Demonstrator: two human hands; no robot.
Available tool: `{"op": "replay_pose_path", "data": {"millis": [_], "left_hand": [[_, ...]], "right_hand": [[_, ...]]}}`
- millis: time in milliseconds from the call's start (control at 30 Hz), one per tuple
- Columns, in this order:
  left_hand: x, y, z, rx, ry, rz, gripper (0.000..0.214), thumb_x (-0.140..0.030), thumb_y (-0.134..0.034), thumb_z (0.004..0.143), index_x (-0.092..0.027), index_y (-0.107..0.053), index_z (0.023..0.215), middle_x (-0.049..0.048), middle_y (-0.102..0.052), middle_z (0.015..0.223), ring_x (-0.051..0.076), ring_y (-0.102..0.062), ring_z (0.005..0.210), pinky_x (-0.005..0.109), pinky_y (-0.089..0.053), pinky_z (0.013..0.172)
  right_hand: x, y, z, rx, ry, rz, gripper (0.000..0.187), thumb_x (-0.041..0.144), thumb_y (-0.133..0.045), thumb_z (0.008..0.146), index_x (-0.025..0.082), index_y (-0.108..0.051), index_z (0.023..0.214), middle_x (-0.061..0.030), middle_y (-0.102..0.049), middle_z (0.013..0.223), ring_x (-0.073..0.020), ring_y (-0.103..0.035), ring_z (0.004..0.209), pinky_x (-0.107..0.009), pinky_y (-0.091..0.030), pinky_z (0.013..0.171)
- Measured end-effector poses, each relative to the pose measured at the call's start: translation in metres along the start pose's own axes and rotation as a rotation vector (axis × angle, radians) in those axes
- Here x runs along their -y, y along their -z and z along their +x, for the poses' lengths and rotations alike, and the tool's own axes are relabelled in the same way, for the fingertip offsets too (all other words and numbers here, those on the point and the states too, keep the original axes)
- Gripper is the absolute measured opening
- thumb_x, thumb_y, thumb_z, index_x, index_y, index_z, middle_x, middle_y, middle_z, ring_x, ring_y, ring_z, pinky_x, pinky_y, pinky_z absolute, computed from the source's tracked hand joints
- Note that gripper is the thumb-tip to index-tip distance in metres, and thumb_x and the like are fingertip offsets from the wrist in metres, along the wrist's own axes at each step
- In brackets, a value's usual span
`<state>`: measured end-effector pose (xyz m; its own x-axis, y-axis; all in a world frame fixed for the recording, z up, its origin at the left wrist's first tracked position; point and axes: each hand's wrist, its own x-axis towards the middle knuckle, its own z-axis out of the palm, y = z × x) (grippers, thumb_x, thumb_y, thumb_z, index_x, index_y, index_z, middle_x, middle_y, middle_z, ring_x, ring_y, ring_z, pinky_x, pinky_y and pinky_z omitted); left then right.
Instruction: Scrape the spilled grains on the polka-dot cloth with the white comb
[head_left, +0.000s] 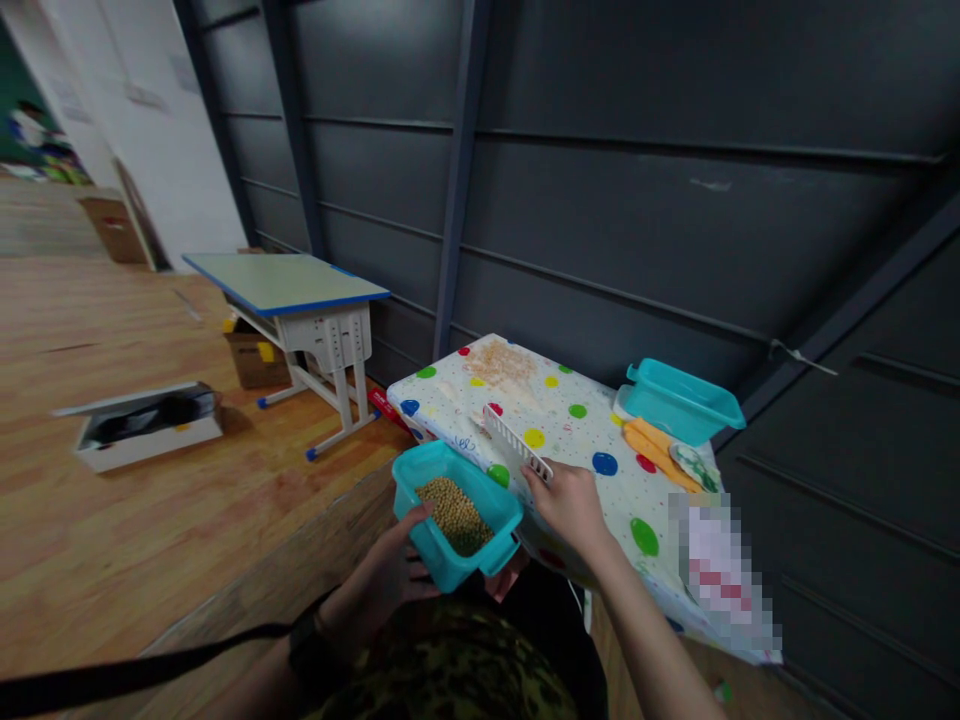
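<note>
While my left hand holds a tub of beans, my right hand grips a white strip. Grain lies near the table's far-left corner.

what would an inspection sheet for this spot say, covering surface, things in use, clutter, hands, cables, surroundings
Surface: dotted table cover, with pale grains scattered loose toward its far left end.
Things in use: teal container of round yellowish beans; white slotted tool.
Clutter: second teal container and orange cloth-like item toward the right end.
Hands: left hand holds the container, thumb over its rim; right hand grips the tool.
Cables: thin white cord or tie, unclear which, by the dark wall.
Surroundings: blue-edged desk; open white box on the wood floor.
</note>
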<state>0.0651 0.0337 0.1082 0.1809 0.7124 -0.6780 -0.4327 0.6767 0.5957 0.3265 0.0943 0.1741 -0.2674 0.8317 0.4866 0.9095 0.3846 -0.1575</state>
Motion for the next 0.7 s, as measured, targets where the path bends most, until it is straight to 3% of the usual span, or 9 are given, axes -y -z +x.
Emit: {"op": "replay_pose_path", "data": {"millis": [233,467,700], "left_hand": [[0.003,0.012,0.011,0.046,-0.020,-0.015,0.080,-0.065,-0.066,0.090,-0.013,-0.053,0.148,0.0251,-0.076,0.131,0.036,-0.081,0.098,0.049,-0.065,0.088],[-0.005,0.003,0.003,-0.015,0.004,-0.011,0.071,-0.060,-0.063,0.094,-0.015,-0.054,0.147,0.0227,-0.078,0.128,0.035,-0.081,0.095,0.049,-0.065,0.083],[-0.003,0.003,0.000,0.015,0.010,-0.009,0.072,-0.062,-0.063,0.094,-0.012,-0.055,0.147,0.0229,-0.080,0.122,0.036,-0.081,0.093,0.047,-0.065,0.078]], "right_hand": [[0.001,-0.007,0.009,-0.055,-0.015,0.011,0.036,0.031,-0.054,0.102,0.022,-0.075,0.075,-0.0084,-0.078,0.071,-0.0209,-0.072,0.062,-0.028,-0.037,0.059],[0.013,0.001,0.001,-0.045,0.073,0.127,0.042,0.035,-0.052,0.106,0.021,-0.074,0.073,-0.0045,-0.075,0.065,-0.0167,-0.066,0.053,-0.027,-0.038,0.059],[-0.002,-0.002,0.039,0.033,-0.141,-0.114,0.030,0.031,-0.059,0.104,0.019,-0.081,0.086,-0.0105,-0.083,0.084,-0.0246,-0.079,0.079,-0.027,-0.041,0.065]]}}
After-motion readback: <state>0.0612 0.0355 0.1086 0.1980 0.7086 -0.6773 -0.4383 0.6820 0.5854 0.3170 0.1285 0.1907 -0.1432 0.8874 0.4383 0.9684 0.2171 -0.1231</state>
